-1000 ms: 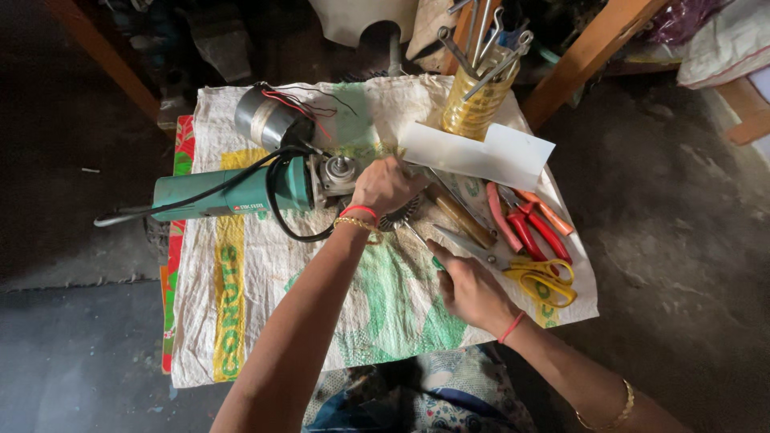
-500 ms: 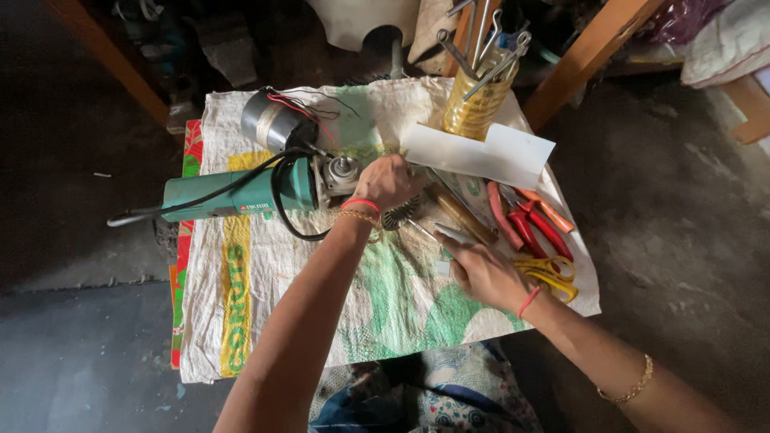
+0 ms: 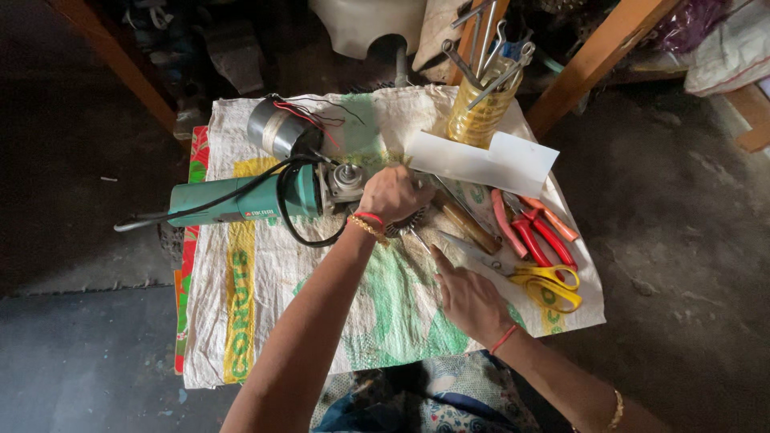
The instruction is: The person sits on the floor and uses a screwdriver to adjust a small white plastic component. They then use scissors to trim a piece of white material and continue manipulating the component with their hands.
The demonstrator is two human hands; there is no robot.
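Grinder (image 3: 241, 204), one teal angle grinder, lies on a woven sack (image 3: 265, 321) spread over a low table. Right of it: one pair of yellow scissors (image 3: 545, 282), two red pliers (image 3: 539, 232), one wood-handled tool (image 3: 469, 228), one jar of wrenches (image 3: 480, 112). Above it, one silver motor (image 3: 273, 128). Dark concrete floor all round. Left hand (image 3: 393, 192) is curled over the grinder's head end; right hand (image 3: 465, 297) rests loose, index finger out, gripping nothing.

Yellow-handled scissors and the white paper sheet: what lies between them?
In the head view, between the yellow-handled scissors and the white paper sheet lie red-handled pliers and an orange-handled tool; the exact kind is hard to tell.
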